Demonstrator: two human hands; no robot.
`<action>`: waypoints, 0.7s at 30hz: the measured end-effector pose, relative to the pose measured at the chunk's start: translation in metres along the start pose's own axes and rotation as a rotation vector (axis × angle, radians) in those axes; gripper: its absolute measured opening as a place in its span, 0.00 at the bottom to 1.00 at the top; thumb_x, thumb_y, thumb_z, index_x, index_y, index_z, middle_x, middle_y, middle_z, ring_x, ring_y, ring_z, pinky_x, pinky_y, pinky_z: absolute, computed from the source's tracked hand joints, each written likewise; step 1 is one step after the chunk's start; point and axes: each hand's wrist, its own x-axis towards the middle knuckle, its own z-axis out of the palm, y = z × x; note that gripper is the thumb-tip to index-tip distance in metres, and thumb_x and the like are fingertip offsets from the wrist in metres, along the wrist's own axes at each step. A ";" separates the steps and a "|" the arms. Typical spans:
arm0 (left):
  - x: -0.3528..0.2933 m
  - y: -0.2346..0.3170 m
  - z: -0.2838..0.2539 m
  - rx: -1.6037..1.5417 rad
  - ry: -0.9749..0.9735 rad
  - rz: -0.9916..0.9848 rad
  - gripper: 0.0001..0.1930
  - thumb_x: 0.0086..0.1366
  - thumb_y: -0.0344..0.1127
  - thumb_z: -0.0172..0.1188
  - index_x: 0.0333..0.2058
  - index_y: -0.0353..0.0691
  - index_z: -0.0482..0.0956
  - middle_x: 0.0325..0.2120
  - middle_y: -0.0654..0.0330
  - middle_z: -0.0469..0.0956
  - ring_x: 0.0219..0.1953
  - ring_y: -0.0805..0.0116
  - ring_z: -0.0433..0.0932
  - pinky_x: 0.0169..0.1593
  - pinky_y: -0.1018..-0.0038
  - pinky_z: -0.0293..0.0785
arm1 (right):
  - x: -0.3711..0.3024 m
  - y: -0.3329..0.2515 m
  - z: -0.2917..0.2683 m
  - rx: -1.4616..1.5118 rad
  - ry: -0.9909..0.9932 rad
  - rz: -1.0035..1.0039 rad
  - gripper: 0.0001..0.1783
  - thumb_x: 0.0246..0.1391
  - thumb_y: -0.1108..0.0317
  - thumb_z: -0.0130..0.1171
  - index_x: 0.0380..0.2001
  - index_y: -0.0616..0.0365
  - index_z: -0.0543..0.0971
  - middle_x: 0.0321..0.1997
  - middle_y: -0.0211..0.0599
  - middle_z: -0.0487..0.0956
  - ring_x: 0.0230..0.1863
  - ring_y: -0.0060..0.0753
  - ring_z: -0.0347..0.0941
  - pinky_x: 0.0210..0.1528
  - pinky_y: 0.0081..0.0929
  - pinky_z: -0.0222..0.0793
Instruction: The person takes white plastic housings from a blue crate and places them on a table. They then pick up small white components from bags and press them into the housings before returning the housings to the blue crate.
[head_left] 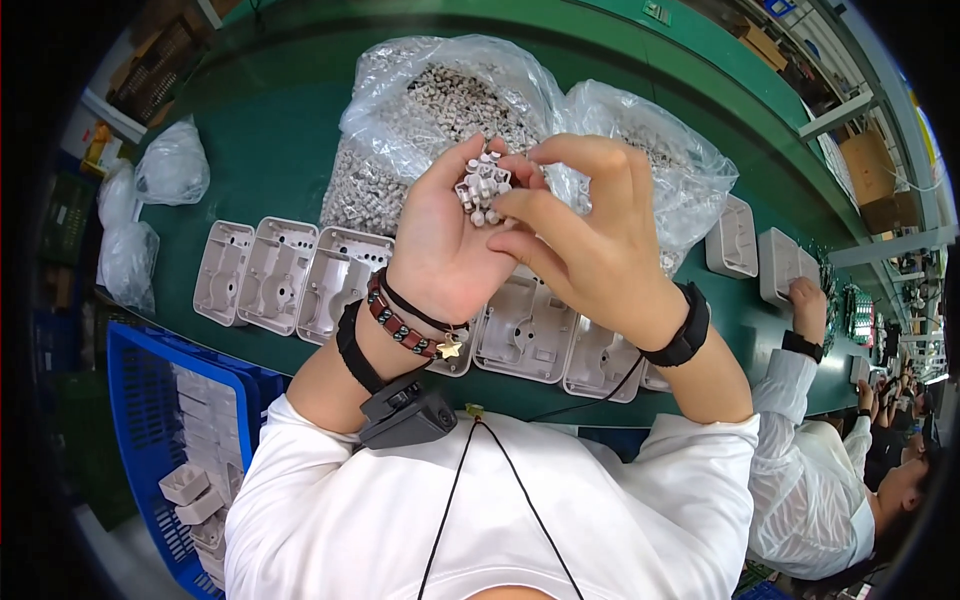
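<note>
My left hand (440,235) is turned palm up and cupped around a small heap of light grey plastic parts (483,190), held over the row of housings. From the right, my right hand (600,220) reaches in, its index finger and thumb curled at the heap's edge as if around one small part, partly hidden by the fingers. Just beyond my hands stands a large clear plastic bag (470,100) full of the same small parts. A second bag (680,170) of them sits to its right. Below my hands, open light grey plastic housings (525,335) lie side by side, cavities up.
A blue crate (130,400) with grey housings stands at lower left. Crumpled clear bags (172,165) lie at the green table's (270,140) left end. To the right are more housings (733,240) and a co-worker's hand (808,305) on one. A black wrist camera (405,415) hangs at my left forearm.
</note>
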 end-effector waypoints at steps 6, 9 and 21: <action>-0.008 -0.009 0.002 0.104 0.117 0.089 0.09 0.64 0.39 0.51 0.36 0.40 0.68 0.29 0.63 0.70 0.34 0.71 0.71 0.37 0.77 0.70 | -0.005 -0.004 -0.005 0.019 0.000 0.046 0.15 0.34 0.71 0.66 0.31 0.52 0.78 0.39 0.34 0.72 0.39 0.38 0.65 0.40 0.33 0.58; -0.008 -0.014 -0.003 0.121 0.111 0.099 0.09 0.64 0.40 0.51 0.35 0.40 0.69 0.29 0.65 0.70 0.34 0.73 0.71 0.37 0.79 0.69 | -0.006 -0.010 -0.006 0.059 0.064 0.097 0.14 0.34 0.73 0.65 0.30 0.53 0.77 0.36 0.33 0.72 0.36 0.37 0.66 0.40 0.32 0.57; -0.024 -0.022 0.007 0.710 0.170 0.070 0.12 0.67 0.47 0.48 0.33 0.44 0.71 0.27 0.69 0.68 0.30 0.80 0.67 0.31 0.82 0.66 | -0.016 -0.041 -0.007 -0.131 0.006 0.266 0.12 0.33 0.73 0.64 0.25 0.54 0.73 0.31 0.28 0.74 0.32 0.32 0.69 0.39 0.30 0.57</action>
